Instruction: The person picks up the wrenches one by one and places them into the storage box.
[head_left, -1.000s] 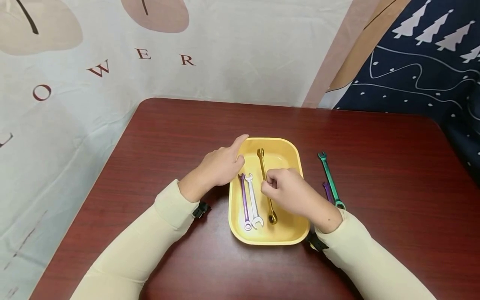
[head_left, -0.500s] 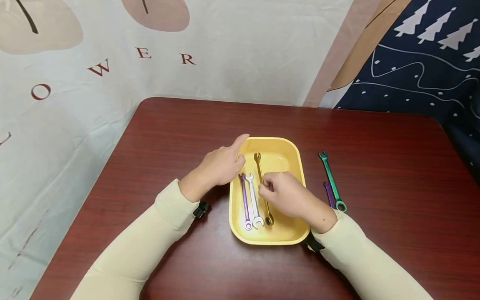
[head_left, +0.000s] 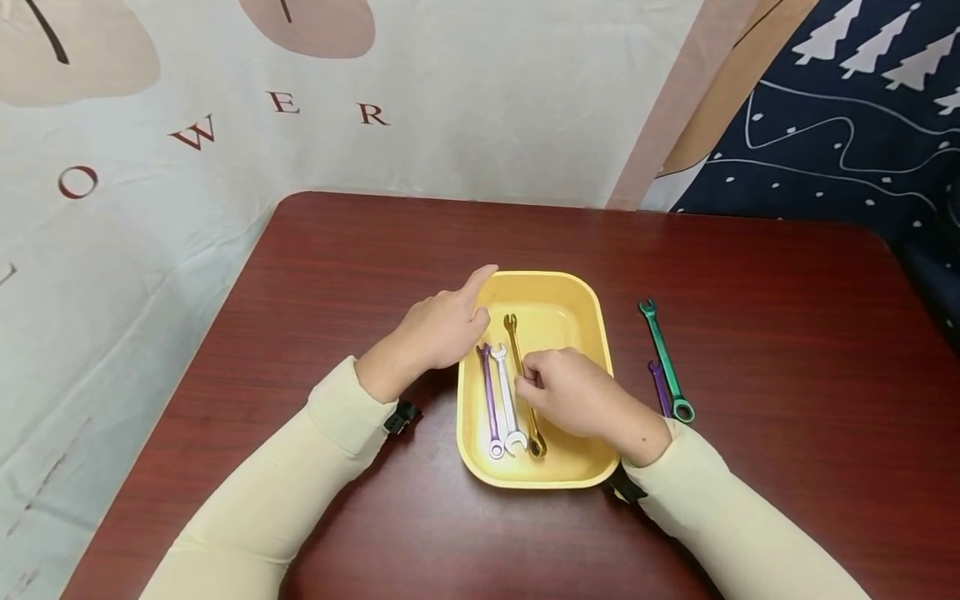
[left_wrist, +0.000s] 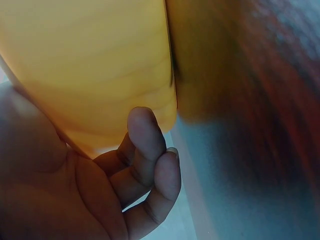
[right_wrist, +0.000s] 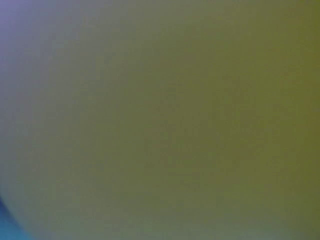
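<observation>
In the head view a yellow plastic tray stands mid-table. My left hand holds its left rim, with the thumb over the inner side. The left wrist view has fingers curled beside the tray's outer wall. Inside the tray my right hand pinches a gold combination wrench at mid-shaft. Left of that wrench lie a silver open-end wrench and a purple combination wrench, side by side. The right wrist view is a yellowish blur.
Right of the tray, a green combination wrench and a smaller purple wrench lie on the dark red table. The right sleeve hides the near end of the small purple one. A printed cloth hangs behind.
My right hand has moved the gold wrench left and slightly nearer, close beside the silver wrench. The left hand has kept its place on the tray's rim.
</observation>
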